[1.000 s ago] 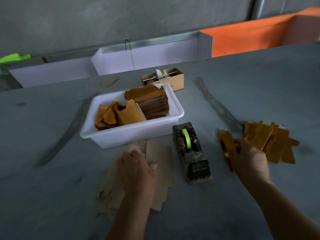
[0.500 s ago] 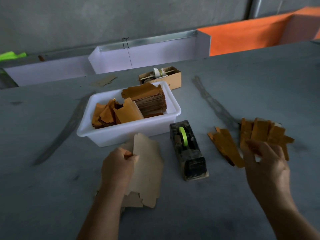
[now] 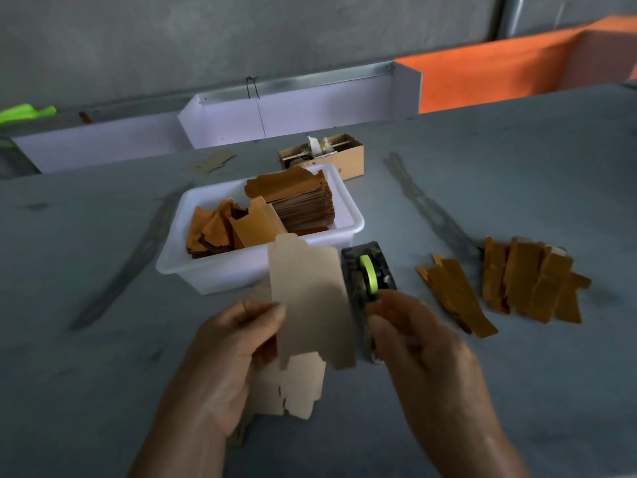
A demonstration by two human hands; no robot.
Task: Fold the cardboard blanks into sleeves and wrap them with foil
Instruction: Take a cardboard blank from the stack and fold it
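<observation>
— Where is the blank you are working on?
— Your left hand [image 3: 238,353] pinches a pale cardboard blank [image 3: 310,298] at its left edge and holds it up above the tabletop [image 3: 517,188], in front of the white bin [image 3: 348,215]. Your right hand [image 3: 424,350] hovers just right of it, grip released, fingers loosely curled and holding nothing. More pale blanks [image 3: 293,388] lie flat beneath your hands.

— What is the surface like, and the room?
— The tabletop is grey and scuffed, with dark streaks. Behind it stand white panels [image 3: 293,112], an orange panel [image 3: 489,77] and a grey wall [image 3: 241,36].

— And around you?
— The bin holds gold-faced pieces [image 3: 227,229] and a stack of sheets [image 3: 303,205]. A tape dispenser [image 3: 368,281] with a green roll sits just right of the bin, partly hidden by your right hand. Gold strips [image 3: 531,281] lie further right, well apart. A small cardboard box [image 3: 327,157] stands behind the bin.
</observation>
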